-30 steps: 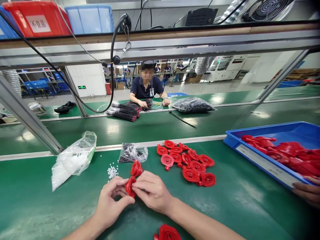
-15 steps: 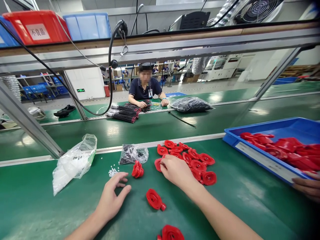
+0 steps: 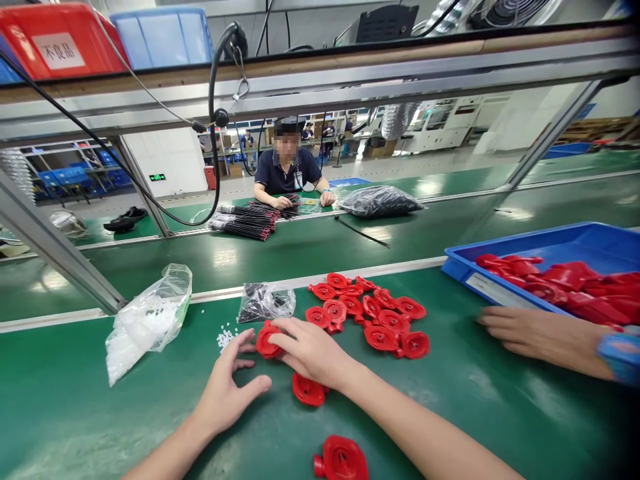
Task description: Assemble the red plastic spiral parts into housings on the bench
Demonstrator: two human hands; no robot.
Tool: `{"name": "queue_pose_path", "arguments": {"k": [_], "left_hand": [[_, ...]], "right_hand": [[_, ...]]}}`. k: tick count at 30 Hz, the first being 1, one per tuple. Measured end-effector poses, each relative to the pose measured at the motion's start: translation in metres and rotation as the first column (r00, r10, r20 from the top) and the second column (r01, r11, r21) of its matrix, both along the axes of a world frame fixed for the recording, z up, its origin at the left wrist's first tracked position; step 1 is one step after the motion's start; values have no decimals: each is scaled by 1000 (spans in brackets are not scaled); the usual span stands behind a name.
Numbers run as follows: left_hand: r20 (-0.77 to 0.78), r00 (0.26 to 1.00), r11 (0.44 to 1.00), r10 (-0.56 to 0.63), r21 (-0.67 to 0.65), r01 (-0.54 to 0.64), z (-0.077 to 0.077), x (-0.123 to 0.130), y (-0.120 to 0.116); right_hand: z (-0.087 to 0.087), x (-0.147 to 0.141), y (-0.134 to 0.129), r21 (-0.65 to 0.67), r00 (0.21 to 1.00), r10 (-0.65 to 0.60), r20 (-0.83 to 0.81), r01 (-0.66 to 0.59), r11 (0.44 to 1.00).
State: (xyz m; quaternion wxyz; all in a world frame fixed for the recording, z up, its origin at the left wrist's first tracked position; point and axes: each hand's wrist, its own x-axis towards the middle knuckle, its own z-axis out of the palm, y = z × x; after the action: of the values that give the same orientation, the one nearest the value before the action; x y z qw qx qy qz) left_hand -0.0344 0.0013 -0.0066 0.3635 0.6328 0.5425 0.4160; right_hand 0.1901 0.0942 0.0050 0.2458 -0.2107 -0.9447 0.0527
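Observation:
My right hand [image 3: 313, 350] has its fingers closed on a red part [image 3: 269, 339] near the middle of the green table. Just left of it, my left hand [image 3: 231, 385] is open, fingers curved and spread, with nothing in it. Small white pieces [image 3: 227, 339] lie beyond its fingertips. A second red part [image 3: 307, 390] lies partly behind my right wrist, and another [image 3: 344, 459] sits at the near edge of view. Several more red parts [image 3: 393, 320] are grouped beyond my right forearm.
A clear bag of white pieces [image 3: 150, 320] lies left; a small bag with dark items [image 3: 265, 303] lies beyond my hands. Another person's hand [image 3: 535, 337] reaches in beside the blue bin [image 3: 515, 290] of red parts. A person [image 3: 287, 163] sits opposite.
My right hand has moved left from the red group to the single red part and closed on it. The other person's hand has come further in from the right.

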Motion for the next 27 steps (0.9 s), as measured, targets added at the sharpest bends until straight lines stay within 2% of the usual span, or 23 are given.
{"name": "queue_pose_path", "arguments": {"k": [2, 4, 7, 11, 17, 19, 21, 23, 24, 25, 27], "left_hand": [[-112, 993, 998, -34, 49, 40, 0, -2, -2], [-242, 969, 995, -52, 69, 71, 0, -5, -4], [-358, 926, 986, -118, 70, 153, 2, -8, -8], [-383, 885, 951, -264, 50, 305, 7, -7, -14], [-380, 843, 906, -382, 24, 422, 22, -1, -18], [-406, 862, 933, -302, 59, 355, 32, -5, -14], [-490, 867, 978, -85, 123, 165, 41, -14, -7], [-626, 770, 988, 124, 147, -39, 47, -26, 0], [-695, 699, 986, 165, 125, -109, 49, -32, 3], [-751, 638, 983, 171, 90, -157, 50, -37, 5], [-804, 581, 980, 128, 11, -200, 48, -43, 8]], "right_hand": [[2, 1, -5, -82, 997, 77, -26, -79, 994], [3, 4, -7, -169, 994, 104, -23, -106, 980], [1, 15, -2, -268, 1000, -3, -26, -4, 963], [-9, 21, 9, -224, 982, -187, 36, 190, 956], [-18, 10, 9, -130, 964, -248, 98, 259, 957], [-19, 10, 8, -124, 964, -246, 95, 257, 958], [-19, 12, 7, -138, 968, -239, 80, 248, 959], [-18, 13, 7, -184, 972, -228, 48, 233, 955], [-18, 13, 7, -218, 974, -225, 27, 226, 949], [-18, 13, 6, -256, 974, -226, 6, 219, 941], [-16, 12, 6, -329, 971, -236, -32, 213, 920]]}}
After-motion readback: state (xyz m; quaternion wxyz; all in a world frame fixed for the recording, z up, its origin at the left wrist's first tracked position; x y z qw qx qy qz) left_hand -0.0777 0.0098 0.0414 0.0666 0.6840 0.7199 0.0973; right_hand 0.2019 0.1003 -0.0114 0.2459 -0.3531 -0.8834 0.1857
